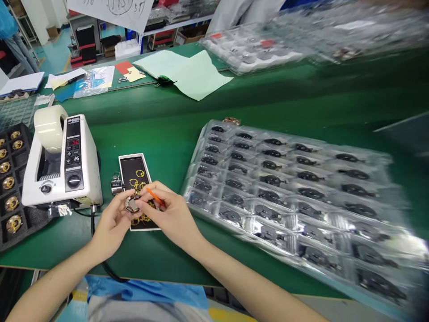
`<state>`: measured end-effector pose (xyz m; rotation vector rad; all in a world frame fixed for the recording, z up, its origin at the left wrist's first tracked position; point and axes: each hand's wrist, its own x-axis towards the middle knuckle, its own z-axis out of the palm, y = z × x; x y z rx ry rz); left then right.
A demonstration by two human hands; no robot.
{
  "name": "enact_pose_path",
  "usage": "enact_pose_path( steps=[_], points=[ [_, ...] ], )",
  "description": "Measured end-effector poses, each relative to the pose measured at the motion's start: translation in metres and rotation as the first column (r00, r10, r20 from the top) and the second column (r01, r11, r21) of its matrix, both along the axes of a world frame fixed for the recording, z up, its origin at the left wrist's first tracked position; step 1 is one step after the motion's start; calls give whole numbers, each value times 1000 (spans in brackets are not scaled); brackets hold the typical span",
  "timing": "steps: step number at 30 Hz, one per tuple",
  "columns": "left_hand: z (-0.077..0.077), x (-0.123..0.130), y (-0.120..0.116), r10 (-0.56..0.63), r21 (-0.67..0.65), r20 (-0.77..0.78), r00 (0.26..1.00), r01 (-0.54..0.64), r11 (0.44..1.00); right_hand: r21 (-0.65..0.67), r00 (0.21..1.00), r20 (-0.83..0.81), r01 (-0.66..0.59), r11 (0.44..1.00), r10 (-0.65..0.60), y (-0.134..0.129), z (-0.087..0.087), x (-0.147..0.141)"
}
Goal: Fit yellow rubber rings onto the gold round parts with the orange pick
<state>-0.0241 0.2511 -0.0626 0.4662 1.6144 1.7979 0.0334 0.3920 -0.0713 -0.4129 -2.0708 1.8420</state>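
Note:
My left hand (114, 219) is closed around the edge of a small round metal part (132, 204) with a greyish square patch on it. The thumb and fingers of my right hand (169, 212) meet the same part from the other side. A thin orange stick (154, 197) also sticks out of my right hand; its tip is hidden. Below both hands lies a shallow white box (146, 163) with a black inside and yellow outline figures. Left of the box sits a silver tally counter (116, 185).
A white tape dispenser (83, 156) stands on the left, beside a black foam tray (25, 188) of gold round parts. To the right lies a large clear tray (197, 156) of dark parts. Green paper (204, 74) and stacked clear trays (251, 47) lie at the back.

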Motion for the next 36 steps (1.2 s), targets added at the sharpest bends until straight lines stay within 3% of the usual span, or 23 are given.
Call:
enact_pose_path(
  steps=[17, 23, 30, 33, 36],
  points=[
    [-3, 1, 3, 14, 30, 14, 1000, -15, 999, 121, 995, -39, 95, 988, -91, -11, -3, 0],
    [-5, 2, 5, 84, -20, -30, 996, -85, 996, 198, 995, -44, 93, 976, -86, -12, -3, 1],
    [-2, 0, 8, 158, -71, -30, 987, -159, 985, 431, 987, -130, 145, 890, -98, -15, -10, 4],
    [1, 0, 8, 163, -55, -19, 986, -164, 985, 410, 989, -96, 145, 901, -116, -12, -9, 3],
    [1, 0, 8, 152, -49, -5, 988, -152, 987, 337, 999, -8, 42, 940, -42, -10, -6, 0]
  ],
)
